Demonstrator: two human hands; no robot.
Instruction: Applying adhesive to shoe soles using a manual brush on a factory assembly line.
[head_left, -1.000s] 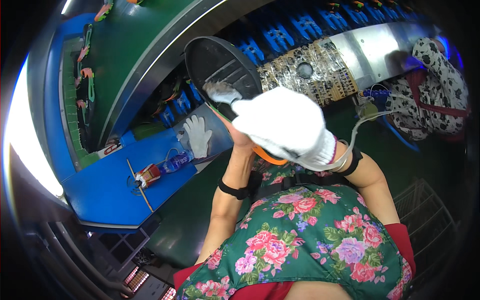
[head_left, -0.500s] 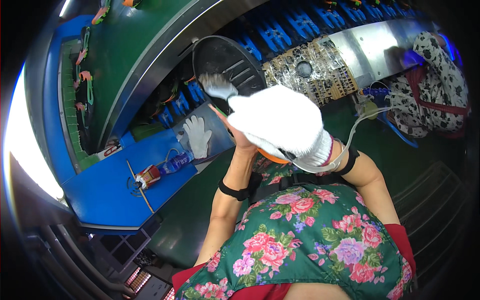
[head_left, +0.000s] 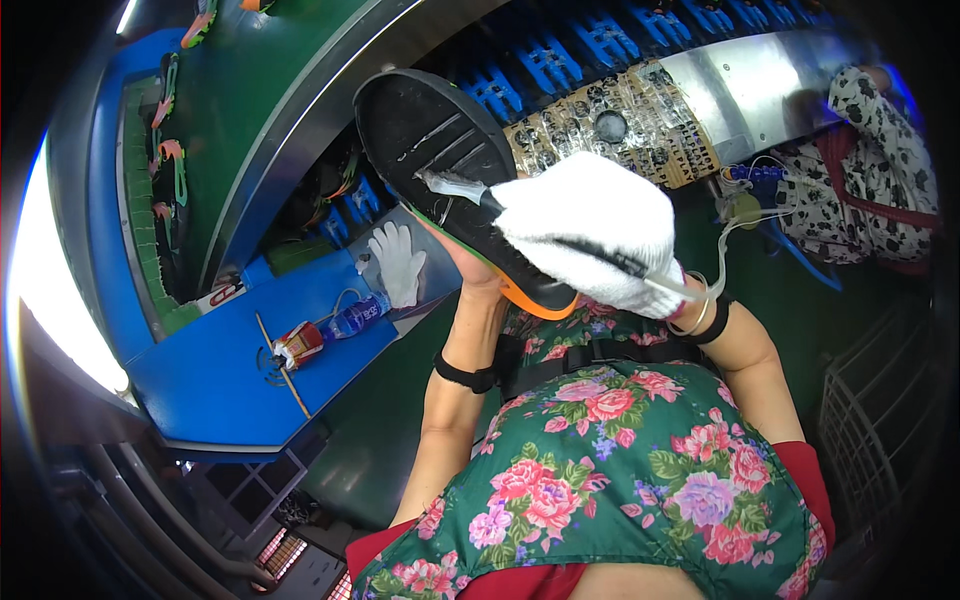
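A black shoe sole [head_left: 425, 120] with an orange and green edge is held up in front of me, its inner face showing several grooves. My left hand [head_left: 465, 262], bare, grips it from beneath; most of the fingers are hidden behind it. In a white knitted glove, my right hand [head_left: 600, 225] is closed around a brush [head_left: 462, 188] with a black handle section. The brush's bristles touch the sole near its middle. A pale tube [head_left: 712, 285] runs back from the brush along my right wrist.
On the blue table [head_left: 215, 370] at left lie a white glove [head_left: 398, 265], a blue-labelled bottle [head_left: 358, 318], a red-and-white package [head_left: 300, 345] and a thin stick. A metal-edged green conveyor [head_left: 290, 60] curves behind. Taped cardboard [head_left: 625, 125] lies farther right, near a person's patterned sleeve [head_left: 860, 110].
My right hand has moved slightly right and down, shifting the brush off the sole's left side toward its middle. The sole has shifted left, and more of it shows.
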